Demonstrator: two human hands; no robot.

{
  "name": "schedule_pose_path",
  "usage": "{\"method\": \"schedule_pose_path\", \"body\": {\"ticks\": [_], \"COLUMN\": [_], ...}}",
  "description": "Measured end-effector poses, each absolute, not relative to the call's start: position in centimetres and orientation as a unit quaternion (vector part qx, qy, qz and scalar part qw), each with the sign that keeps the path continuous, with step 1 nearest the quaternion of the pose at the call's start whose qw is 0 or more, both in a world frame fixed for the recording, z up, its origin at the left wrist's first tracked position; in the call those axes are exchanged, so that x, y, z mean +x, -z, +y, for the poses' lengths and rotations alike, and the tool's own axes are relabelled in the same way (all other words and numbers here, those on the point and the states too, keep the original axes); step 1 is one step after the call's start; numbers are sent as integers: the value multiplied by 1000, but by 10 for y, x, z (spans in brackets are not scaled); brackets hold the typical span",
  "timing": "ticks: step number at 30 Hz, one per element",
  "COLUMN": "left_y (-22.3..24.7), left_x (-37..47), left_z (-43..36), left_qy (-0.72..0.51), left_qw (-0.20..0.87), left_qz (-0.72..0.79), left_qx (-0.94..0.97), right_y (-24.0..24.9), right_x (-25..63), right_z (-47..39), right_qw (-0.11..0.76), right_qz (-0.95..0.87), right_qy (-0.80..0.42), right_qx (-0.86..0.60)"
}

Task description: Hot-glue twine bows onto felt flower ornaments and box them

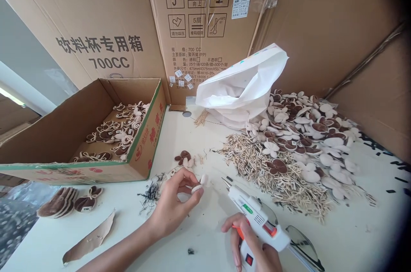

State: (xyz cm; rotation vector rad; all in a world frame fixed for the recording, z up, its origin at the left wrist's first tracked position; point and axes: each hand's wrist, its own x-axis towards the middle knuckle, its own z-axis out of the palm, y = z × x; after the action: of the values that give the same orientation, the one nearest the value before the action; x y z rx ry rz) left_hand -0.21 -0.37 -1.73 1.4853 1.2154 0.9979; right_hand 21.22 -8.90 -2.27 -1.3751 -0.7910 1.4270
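My left hand [173, 203] pinches a small white plush piece [203, 179] with rounded lobes between thumb and fingers, just above the white table. Part of that piece is hidden by the fingertips. Wrapped round the handle of a white hot glue gun [258, 216] is my right hand [252, 242], its index finger at the orange trigger. The gun's nozzle points up and left, towards the plush piece but apart from it. Beyond my left hand lies a brown plush piece [184, 158] with several lobes, beside a tangle of dark threads [153, 193].
At left stands an open cardboard box [150, 135] with finished-looking plush pieces inside. A heap of plush pieces [308, 122], a pile of short cords [257, 165] and a white bag [240, 92] lie at right. Eyeglasses [303, 242] rest beside the gun. Large cartons [205, 28] wall the back.
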Motion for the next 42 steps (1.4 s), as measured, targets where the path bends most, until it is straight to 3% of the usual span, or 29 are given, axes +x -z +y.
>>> {"method": "schedule_pose_path", "body": {"ticks": [9,14,20,26,35,42], "left_y": [7,9,8,15,18,24], "left_x": [6,11,11,10,-4,-6], "left_z": [-14,-21,-24,-21,-5,-3], "left_qy": [-321,-297,-293,-300,-382,-396], "left_qw": [667,627,506,480,443,378], "left_qz": [351,344,384,361,504,516], "left_qx": [573,633,714,741,635,659], "right_y": [34,37,35,36,30,26], "right_x": [203,199,196,195,200,202], "right_z": [-89,-93,-92,-93,-89,-87], "right_qw": [541,538,544,534,552,554], "right_qz": [-295,-290,-286,-303,-287,-288], "right_qy": [-507,-492,-480,-481,-487,-512], "right_qx": [-602,-619,-626,-625,-612,-590]}}
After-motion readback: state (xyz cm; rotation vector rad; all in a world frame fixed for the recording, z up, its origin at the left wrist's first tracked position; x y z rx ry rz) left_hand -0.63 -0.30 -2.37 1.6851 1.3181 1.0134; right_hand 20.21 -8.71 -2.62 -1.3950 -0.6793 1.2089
